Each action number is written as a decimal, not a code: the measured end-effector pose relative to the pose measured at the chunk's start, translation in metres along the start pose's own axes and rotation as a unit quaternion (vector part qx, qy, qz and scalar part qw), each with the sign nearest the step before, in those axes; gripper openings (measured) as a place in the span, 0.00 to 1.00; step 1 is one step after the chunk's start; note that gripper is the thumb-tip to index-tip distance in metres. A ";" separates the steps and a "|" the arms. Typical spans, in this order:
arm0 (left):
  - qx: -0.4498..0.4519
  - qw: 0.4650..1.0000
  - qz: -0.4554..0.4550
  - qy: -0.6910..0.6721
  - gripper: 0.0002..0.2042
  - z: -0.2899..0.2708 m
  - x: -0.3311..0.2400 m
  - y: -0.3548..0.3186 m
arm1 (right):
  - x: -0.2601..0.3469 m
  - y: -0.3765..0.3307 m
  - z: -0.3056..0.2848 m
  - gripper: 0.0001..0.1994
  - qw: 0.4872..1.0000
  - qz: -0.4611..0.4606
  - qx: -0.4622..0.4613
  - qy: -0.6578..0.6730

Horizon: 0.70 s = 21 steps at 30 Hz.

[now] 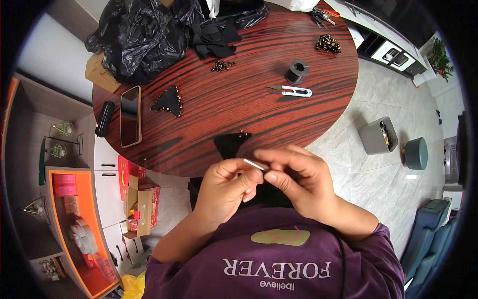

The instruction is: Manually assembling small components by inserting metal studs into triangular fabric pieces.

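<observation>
Just past the table's near edge, my left hand (226,188) pinches a short, thin white stick (254,164) between thumb and fingers. My right hand (301,179) is close against it, thumb and fingertips drawn together at the stick's right end; whatever they grip there is too small to make out. Beyond my fingers lies a black triangular cloth piece (231,145) with a few gold beads at its far right corner. Farther left is another black triangle (169,101) edged with gold and black beads.
On the dark red wooden table (229,94) are a spool of black thread (297,72), white-handled thread snips (296,91), a bead heap (223,66), a bead bundle (327,44), a phone (131,116), a black case (104,119) and black plastic bags (144,40). A grey bin (377,137) stands right.
</observation>
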<state>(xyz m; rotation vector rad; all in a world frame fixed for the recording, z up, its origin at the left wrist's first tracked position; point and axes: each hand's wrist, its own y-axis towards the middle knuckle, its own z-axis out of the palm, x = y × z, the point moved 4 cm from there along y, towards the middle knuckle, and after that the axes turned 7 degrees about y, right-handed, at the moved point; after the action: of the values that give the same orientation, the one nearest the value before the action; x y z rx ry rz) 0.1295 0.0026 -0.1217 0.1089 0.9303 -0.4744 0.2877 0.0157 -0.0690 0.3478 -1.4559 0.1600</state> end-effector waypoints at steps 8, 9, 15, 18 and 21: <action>-0.008 0.970 -0.073 -0.232 0.22 0.010 -0.007 0.011 | -0.017 0.007 -0.011 0.04 0.994 -0.101 -0.034 -0.019; -0.008 0.970 -0.073 -0.233 0.22 0.010 -0.006 0.011 | -0.016 0.007 -0.011 0.04 0.994 -0.100 -0.033 -0.018; 0.022 0.973 -0.012 -0.230 0.28 0.010 -0.011 0.012 | -0.002 0.005 -0.003 0.04 0.974 -0.156 0.009 -0.164; 0.000 0.987 0.004 -0.162 0.28 0.008 -0.013 0.010 | -0.004 0.004 0.001 0.05 0.960 -0.138 0.030 -0.241; -0.012 0.985 0.001 -0.172 0.28 0.008 -0.016 0.010 | -0.006 0.004 0.005 0.05 0.946 -0.165 0.042 -0.277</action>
<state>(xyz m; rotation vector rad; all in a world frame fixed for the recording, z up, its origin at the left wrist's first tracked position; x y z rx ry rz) 0.1321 0.0146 -0.1053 0.0041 0.5961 -0.4612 0.2808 0.0184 -0.0737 0.7444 -1.9208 -0.1632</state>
